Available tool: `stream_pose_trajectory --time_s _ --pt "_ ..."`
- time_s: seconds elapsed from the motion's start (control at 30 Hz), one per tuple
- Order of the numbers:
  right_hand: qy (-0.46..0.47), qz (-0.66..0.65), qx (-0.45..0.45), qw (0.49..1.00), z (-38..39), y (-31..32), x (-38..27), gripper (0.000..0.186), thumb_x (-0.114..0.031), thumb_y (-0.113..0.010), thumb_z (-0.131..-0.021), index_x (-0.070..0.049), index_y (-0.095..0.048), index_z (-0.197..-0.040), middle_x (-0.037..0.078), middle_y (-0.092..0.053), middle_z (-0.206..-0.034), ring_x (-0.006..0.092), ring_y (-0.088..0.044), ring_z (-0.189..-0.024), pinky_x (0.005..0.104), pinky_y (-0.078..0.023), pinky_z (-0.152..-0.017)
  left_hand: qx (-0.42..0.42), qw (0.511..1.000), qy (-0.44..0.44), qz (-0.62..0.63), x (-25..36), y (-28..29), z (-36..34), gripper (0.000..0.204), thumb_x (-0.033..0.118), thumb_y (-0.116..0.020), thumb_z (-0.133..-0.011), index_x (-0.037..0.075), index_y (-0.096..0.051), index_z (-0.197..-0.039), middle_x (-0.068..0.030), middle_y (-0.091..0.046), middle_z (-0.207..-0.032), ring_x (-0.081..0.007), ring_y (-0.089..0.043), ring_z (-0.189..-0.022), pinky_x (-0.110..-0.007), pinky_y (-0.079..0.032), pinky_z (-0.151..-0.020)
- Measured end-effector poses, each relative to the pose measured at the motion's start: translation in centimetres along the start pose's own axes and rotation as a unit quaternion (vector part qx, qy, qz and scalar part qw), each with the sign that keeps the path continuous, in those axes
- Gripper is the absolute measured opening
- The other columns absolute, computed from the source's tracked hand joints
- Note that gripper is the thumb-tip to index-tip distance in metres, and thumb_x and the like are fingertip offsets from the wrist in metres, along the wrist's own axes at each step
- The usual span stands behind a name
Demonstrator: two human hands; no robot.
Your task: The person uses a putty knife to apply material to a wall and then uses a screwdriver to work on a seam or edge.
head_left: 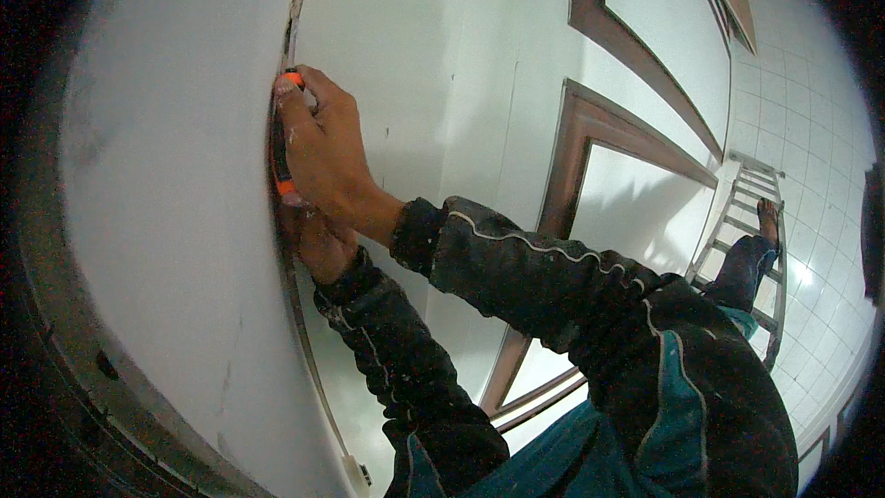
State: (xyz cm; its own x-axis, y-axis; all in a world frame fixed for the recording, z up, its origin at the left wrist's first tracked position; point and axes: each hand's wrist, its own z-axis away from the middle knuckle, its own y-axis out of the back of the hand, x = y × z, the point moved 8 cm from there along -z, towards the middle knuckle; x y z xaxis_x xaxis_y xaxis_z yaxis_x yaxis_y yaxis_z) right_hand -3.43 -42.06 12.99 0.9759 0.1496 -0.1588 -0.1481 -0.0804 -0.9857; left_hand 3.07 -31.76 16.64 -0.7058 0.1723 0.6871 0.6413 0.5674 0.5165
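My right hand [324,143] is closed around a slim hand tool with a black and orange handle [282,152], its thumb laid along the upper orange end. The tool lies lengthwise against the dark, rough seam [297,14] where two white surfaces meet; its working edge is hidden. Just below, my left hand [318,244] is partly covered by the right wrist. Its fingers are bent at the tool's lower orange end and seem to grip it. Whitish specks mark the right hand and both dark sleeves.
A pale, smooth surface [175,184] fills the left side. Brown wooden frames [590,120] stand out from the white wall [415,65]. To the right, a bare foot [768,221] rests on a metal ladder [779,290], with pale tiles [811,175] beyond.
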Motion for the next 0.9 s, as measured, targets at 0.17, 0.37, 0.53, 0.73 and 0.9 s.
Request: stream_pose_trajectory --time_s 0.17,0.37,0.53,0.73,0.9 --pt "0.067 0.007 0.042 0.997 -1.3 1.2 -1.1 0.028 -0.023 -0.044 -0.095 0.003 -0.052 -0.095 0.002 -0.044 -0.061 0.0071 -0.037 -0.055 0.0280 -0.034 -0.049 -0.020 1.000 -0.005 -0.001 -0.1 -1.8 -0.7 0.054 0.023 -0.050 -0.090 -0.007 -0.035 -0.133 -0.0216 -0.044 -0.133 -0.0309 -0.047 -0.120 -0.039 -0.039 -0.100" --pt "0.121 -0.007 0.020 0.992 -3.4 4.6 -6.0 0.028 -0.028 -0.043 -0.097 -0.001 -0.050 -0.101 0.001 -0.046 -0.068 0.0068 -0.040 -0.061 0.0252 -0.037 -0.053 -0.087 0.994 -0.029 -0.060 1.6 -5.8 -3.2 0.054 0.022 -0.051 -0.090 -0.007 -0.035 -0.133 -0.0218 -0.044 -0.133 -0.0310 -0.047 -0.120 -0.038 -0.039 -0.100" --pt "0.055 0.007 -0.059 0.997 0.8 9.4 -8.7 0.028 -0.029 -0.042 -0.098 -0.002 -0.047 -0.104 0.007 -0.051 -0.063 0.0142 -0.049 -0.051 0.0305 -0.041 -0.048 -0.120 0.990 -0.038 0.063 2.8 -9.5 -3.1 0.060 0.021 -0.063 -0.084 -0.012 -0.040 -0.128 -0.0264 -0.045 -0.130 -0.0332 -0.052 -0.114 -0.040 -0.044 -0.095" --pt "-0.147 0.155 -0.236 0.948 8.7 13.4 -7.7 0.029 -0.027 -0.045 -0.097 -0.005 -0.047 -0.116 0.003 -0.050 -0.065 0.0110 -0.048 -0.051 0.0269 -0.040 -0.048 -0.183 0.983 -0.003 -0.025 2.9 -9.4 0.0 0.048 0.023 -0.065 -0.086 -0.012 -0.052 -0.116 -0.0244 -0.059 -0.112 -0.0277 -0.061 -0.099 -0.038 -0.050 -0.087" --pt "-0.053 0.340 -0.243 0.907 11.3 18.4 -10.7 0.036 -0.018 -0.054 -0.091 -0.002 -0.046 -0.122 0.011 -0.056 -0.076 0.0193 -0.053 -0.057 0.0308 -0.043 -0.054 -0.059 0.987 0.136 0.060 1.9 -12.7 5.7 0.027 0.011 -0.065 -0.085 -0.009 -0.062 -0.103 -0.0191 -0.067 -0.092 -0.0235 -0.067 -0.082 -0.035 -0.057 -0.074"
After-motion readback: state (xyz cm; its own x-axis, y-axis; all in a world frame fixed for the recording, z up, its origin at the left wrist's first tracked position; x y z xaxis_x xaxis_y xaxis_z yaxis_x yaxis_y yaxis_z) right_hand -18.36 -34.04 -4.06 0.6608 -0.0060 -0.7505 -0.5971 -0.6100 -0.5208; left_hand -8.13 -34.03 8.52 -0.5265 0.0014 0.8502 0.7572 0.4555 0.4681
